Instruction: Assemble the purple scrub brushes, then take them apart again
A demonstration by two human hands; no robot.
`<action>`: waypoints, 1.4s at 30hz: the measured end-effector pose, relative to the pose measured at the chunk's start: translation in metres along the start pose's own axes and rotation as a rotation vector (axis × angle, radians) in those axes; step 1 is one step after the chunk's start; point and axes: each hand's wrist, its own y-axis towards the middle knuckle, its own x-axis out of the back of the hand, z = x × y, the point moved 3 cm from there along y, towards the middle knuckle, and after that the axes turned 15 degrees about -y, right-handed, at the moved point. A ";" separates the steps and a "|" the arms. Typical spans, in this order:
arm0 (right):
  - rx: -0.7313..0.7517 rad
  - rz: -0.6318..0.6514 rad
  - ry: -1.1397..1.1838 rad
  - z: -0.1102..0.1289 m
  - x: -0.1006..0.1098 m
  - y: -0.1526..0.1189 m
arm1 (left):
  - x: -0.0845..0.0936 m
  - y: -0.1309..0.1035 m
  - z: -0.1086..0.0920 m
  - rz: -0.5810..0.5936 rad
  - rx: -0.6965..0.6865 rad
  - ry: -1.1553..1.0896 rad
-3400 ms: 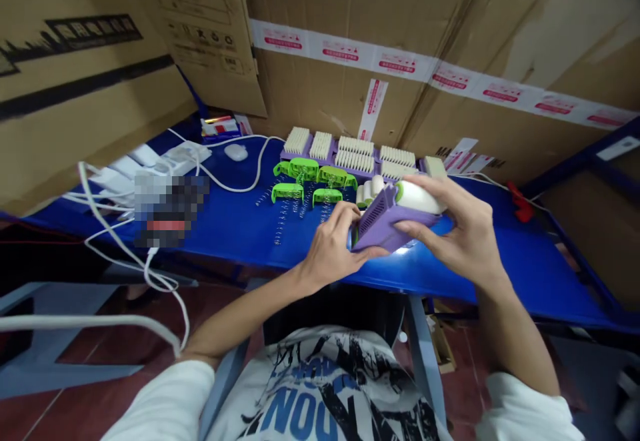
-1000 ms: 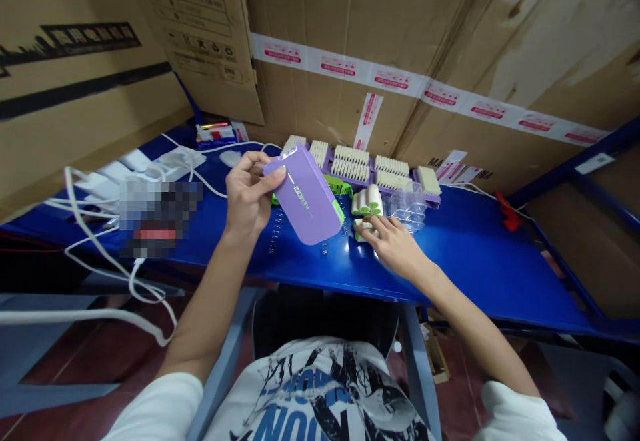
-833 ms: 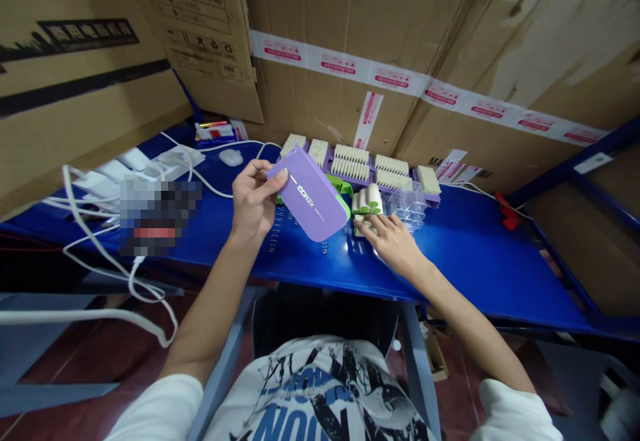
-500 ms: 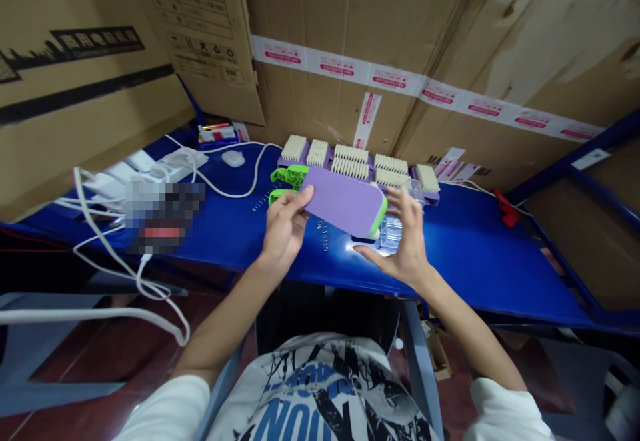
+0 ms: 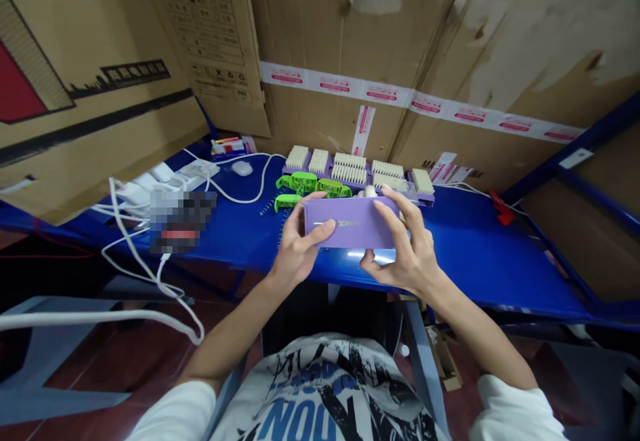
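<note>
A purple plastic case [image 5: 353, 227] with a thin slot along its face is held up over the front of the blue table. My left hand [image 5: 303, 244] grips its left end, thumb on the face. At its right end, my right hand [image 5: 407, 244] has its fingers on the top edge and the thumb below, closed around that end. Just behind the case show small cream round parts [image 5: 369, 192]. Green plastic parts [image 5: 300, 182] lie behind my left hand, with small springs [image 5: 269, 207] scattered beside them.
Purple holders with stacks of cream ridged pieces [image 5: 350, 167] line the back of the blue table [image 5: 480, 241]. White cables, a power strip [image 5: 195, 175] and a white mouse [image 5: 242, 168] are at left. A red clamp-like object [image 5: 501, 209] is at right. Cardboard walls [image 5: 310, 21] enclose the back.
The purple case has turned from its flat panel to the slotted face, and its green end is out of sight. My right hand has closed from spread fingers onto the right end.
</note>
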 end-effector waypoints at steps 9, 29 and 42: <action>-0.169 0.096 0.097 -0.017 0.033 -0.009 | 0.004 -0.011 -0.013 -0.108 -0.089 0.009; 0.415 0.790 0.147 -0.016 -0.109 0.083 | 0.101 0.032 -0.082 -0.423 -0.402 -0.142; 0.603 0.770 -0.218 0.021 -0.160 0.098 | 0.128 0.027 -0.078 -0.513 -0.390 -0.164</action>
